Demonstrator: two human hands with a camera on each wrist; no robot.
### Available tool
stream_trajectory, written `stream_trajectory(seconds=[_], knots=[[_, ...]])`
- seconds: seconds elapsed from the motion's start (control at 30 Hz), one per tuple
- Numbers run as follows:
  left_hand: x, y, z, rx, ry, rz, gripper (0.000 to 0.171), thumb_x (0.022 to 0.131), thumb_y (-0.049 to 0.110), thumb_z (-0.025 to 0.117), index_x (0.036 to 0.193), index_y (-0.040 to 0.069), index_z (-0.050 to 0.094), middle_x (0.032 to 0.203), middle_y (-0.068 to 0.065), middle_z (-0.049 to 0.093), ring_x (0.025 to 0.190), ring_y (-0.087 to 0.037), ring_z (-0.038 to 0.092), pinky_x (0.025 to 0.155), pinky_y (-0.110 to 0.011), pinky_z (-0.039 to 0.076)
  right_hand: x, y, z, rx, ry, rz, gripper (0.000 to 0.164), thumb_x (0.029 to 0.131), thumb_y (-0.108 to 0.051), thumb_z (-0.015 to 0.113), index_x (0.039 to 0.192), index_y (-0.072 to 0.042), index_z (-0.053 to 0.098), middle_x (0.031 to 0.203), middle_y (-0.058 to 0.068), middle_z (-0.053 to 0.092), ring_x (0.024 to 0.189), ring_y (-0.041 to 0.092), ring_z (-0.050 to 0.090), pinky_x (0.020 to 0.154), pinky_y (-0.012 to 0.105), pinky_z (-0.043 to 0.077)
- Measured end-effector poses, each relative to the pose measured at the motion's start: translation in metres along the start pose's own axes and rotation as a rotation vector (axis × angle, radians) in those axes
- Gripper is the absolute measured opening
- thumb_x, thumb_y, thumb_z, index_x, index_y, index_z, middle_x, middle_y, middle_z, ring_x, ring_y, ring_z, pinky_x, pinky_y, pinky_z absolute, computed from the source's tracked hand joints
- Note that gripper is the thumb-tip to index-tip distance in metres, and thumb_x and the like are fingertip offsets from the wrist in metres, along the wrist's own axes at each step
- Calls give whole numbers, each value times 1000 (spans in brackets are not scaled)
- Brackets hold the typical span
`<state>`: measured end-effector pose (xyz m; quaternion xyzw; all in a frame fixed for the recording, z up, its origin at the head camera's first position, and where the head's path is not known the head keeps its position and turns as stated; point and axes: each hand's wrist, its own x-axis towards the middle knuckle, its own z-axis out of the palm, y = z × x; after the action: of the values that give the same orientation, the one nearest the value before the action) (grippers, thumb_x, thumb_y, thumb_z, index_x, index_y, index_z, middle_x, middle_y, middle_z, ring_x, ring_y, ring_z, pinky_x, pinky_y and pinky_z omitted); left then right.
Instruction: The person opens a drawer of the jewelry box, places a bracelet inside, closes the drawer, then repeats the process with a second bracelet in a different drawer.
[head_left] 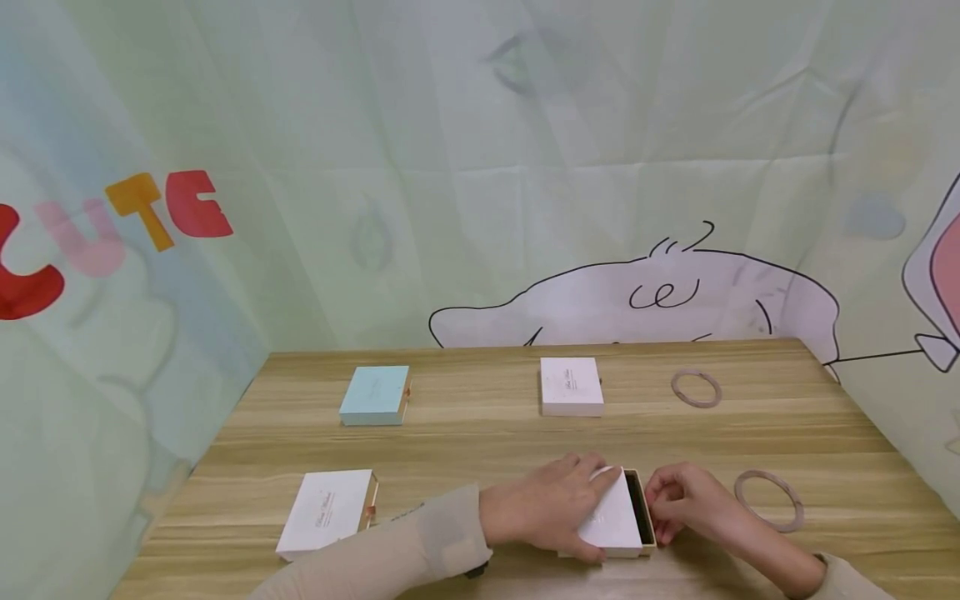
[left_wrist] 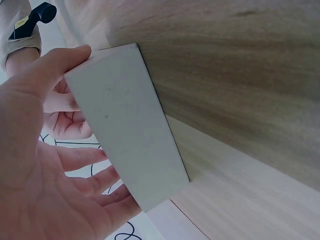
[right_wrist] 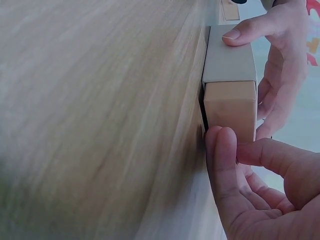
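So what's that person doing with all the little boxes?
The person's left hand is holding the cover of a white box, and their right hand is pinching at the end of its drawer. The drawer is only partly out. A pale blue box and two more white boxes on the table look closed. Two rings lie over on the right, and neither hand is holding them.

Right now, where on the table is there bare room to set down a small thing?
Bare table lies between the blue box and the far white box, and, narrower, from there to the far ring. The near right is crowded: left hand, partly open box, right hand, near ring.
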<state>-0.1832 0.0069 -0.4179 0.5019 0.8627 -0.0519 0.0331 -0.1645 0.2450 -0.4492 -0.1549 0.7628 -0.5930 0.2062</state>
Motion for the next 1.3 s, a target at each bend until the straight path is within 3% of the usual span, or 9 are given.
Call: stream_trajectory(seconds=[0.9, 1.3], knots=[[2, 0, -1, 17, -19, -2, 102, 83, 70, 65, 155, 6, 31, 147, -9, 42, 125, -16, 47, 107, -23, 35, -4, 0, -7, 2, -3, 16, 7, 83, 12, 54, 87, 15, 58, 71, 15, 63, 58, 15, 63, 55, 30, 56], [0, 0, -1, 20, 3, 4, 101, 83, 69, 66, 154, 5, 33, 145, -8, 43, 120, -15, 49, 106, -23, 35, -7, 1, -11, 6, -21, -6, 8, 83, 12, 53, 88, 17, 57, 70, 12, 62, 57, 15, 63, 55, 31, 56]])
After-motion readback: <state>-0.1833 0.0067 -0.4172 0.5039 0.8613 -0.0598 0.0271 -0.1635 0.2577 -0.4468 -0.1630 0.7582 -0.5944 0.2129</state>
